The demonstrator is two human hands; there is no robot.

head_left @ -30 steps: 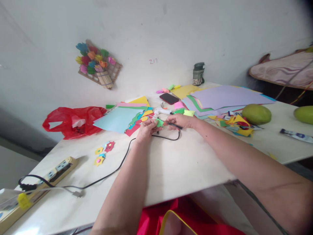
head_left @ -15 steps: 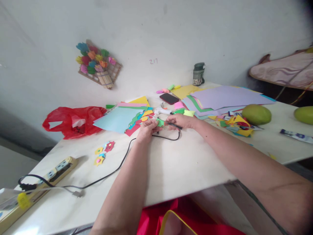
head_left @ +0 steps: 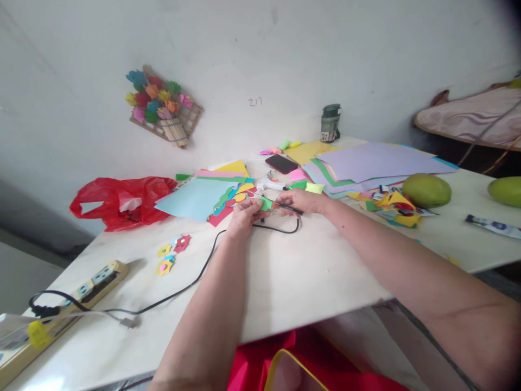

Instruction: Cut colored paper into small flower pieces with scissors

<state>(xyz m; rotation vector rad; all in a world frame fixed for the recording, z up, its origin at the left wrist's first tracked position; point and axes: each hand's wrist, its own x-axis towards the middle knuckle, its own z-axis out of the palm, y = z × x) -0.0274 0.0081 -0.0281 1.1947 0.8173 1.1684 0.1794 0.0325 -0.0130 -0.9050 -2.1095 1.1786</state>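
My left hand (head_left: 245, 214) is closed, pinching a small piece of green paper (head_left: 266, 204) between thumb and fingers. My right hand (head_left: 303, 201) grips what look like scissors (head_left: 291, 208), with a dark handle and a thin metal blade pointing left over the green paper. Whether the blades are apart is too small to tell. Just behind the hands lie cut paper shapes (head_left: 228, 202) in several colours and a white glue gun (head_left: 272, 185). A black cord (head_left: 207, 266) runs under my wrists. Finished-looking paper flowers (head_left: 182, 244) rest to the left.
A red plastic bag (head_left: 154, 198) and a power strip (head_left: 101, 282) are on the left. Paper sheets (head_left: 374, 161), a phone (head_left: 280, 163) and a bottle (head_left: 330, 124) stand toward the wall. Paper scraps (head_left: 394, 209) and a green fruit (head_left: 426, 190) are at right.
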